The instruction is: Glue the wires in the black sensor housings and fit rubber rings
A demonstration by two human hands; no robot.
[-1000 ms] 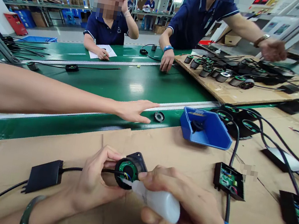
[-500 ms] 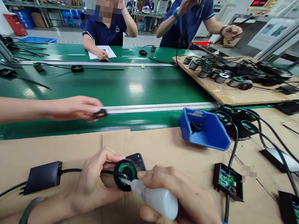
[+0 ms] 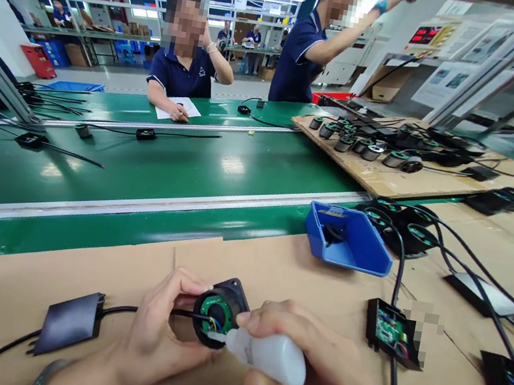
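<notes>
Between the fingers of my left hand (image 3: 160, 327) is a round black housing (image 3: 206, 305) with a green ring-shaped circuit board inside and a square flange behind. A black cable (image 3: 121, 310) runs from its centre, past my left hand, to a flat black box (image 3: 70, 323) on the cardboard. My right hand (image 3: 321, 367) grips a white squeeze bottle (image 3: 276, 357). Its narrow nozzle points into the housing, at the thin coloured wires by the circuit board. Whether the tip touches them I cannot tell.
A blue bin (image 3: 350, 241) with black parts stands ahead to the right. Open black boxes with circuit boards (image 3: 393, 334) lie at the right. Beyond is a green conveyor (image 3: 182, 170) carrying cabled parts. Two people are across it, near a board (image 3: 364, 171) loaded with round housings.
Another person's arm holding a small dark part has left the view at the left. The person at the back right has turned and raised an arm. My hands keep the same hold.
</notes>
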